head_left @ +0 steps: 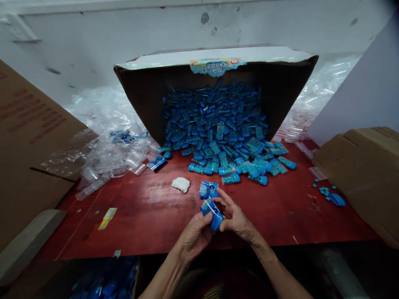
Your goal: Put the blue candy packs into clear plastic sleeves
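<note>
A small flat bottle (212,215) with a blue printed clear sleeve is held in my left hand (195,236), thumb on its front. Beside it is my right hand (238,220), its fingers stretched and apart from the thumb, which is at the bottle's lower right edge. Just beyond the fingertips, a blue printed sleeve packet (208,189) lies on the red tabletop (149,216). A crumpled white lump (181,184) lies to its left. Farther back are loose clear bottles (230,178) with blue caps and blue pellets inside.
A cardboard box (137,83) on its side spills many blue bottles. Clear plastic sleeves (106,145) pile up at left. Brown cartons stand at left (28,137) and right (364,178). Loose blue pellets (324,191) and a yellow label (107,218) lie on the table.
</note>
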Motion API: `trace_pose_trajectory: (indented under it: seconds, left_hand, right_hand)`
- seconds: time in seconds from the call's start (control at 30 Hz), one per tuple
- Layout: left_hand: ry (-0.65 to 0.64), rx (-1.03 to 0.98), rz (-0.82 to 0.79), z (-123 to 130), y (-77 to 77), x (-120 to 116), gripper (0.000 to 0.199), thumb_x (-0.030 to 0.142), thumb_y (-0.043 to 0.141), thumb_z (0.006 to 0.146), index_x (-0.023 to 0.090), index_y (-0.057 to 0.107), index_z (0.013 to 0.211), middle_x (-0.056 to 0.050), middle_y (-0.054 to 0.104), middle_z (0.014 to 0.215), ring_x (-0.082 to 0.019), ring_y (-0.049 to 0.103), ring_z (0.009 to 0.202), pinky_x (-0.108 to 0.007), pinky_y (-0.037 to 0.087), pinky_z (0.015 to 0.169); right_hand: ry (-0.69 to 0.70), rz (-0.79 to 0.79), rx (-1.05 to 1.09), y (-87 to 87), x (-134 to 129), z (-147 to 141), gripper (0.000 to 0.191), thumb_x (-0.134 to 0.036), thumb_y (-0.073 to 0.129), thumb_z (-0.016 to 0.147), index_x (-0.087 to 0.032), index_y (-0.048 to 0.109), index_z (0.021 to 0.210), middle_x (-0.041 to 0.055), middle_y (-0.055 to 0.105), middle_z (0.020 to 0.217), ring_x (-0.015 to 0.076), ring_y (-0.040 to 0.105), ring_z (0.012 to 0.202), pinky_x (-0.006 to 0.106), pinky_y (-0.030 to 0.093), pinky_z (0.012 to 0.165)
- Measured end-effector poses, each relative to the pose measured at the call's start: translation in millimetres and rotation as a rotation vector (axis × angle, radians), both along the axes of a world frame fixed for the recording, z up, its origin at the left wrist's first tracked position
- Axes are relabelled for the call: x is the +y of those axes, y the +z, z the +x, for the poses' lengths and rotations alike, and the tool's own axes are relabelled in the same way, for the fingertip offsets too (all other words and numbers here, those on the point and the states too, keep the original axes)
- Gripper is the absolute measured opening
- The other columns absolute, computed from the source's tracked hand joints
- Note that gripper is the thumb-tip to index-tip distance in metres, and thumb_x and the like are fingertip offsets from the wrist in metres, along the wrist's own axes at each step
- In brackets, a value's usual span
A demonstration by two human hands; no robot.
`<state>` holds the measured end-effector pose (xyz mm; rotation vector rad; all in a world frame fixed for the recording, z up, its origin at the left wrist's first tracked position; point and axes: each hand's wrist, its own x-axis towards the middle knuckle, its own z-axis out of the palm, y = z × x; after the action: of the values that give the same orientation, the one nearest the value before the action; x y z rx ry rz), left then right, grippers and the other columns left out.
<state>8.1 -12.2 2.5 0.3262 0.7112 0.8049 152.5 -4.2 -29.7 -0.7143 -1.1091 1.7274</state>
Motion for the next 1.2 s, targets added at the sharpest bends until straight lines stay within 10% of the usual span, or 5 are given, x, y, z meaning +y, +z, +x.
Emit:
trace_pose_trajectory:
  seconds: [0.9, 1.2]
  left_hand:
    - [-0.094, -0.149, 0.103, -13, -2.5, -8, 0.032, 0.017, 0.059, 0.071, 0.01, 0.057, 0.102, -0.009, 0.067, 0.085, -0.017, 0.061, 0.085, -0.024, 0.043, 0.08]
    - [0.103, 0.084, 0.057, -23, -1.1, -11, 0.024, 0.02, 0.068, 0.062, 0.011, 0.063, 0.084, -0.007, 0.068, 0.076, -0.014, 0.062, 0.072, -0.022, 0.045, 0.075]
  right_hand:
    - [-0.023, -0.009, -0.041, -4.6, -13, -12, 0.091, -0.047, 0.075, 0.045, -0.028, 0.036, 0.125, 0.0042, 0.056, 0.108, 0.0232, 0.052, 0.1, 0.034, 0.038, 0.088]
    - [-0.022, -0.035, -0.01, -12.2, -11, -20, 0.071, -0.045, 0.069, 0.059, -0.027, 0.039, 0.121, 0.0032, 0.055, 0.097, 0.0168, 0.056, 0.087, 0.03, 0.043, 0.077]
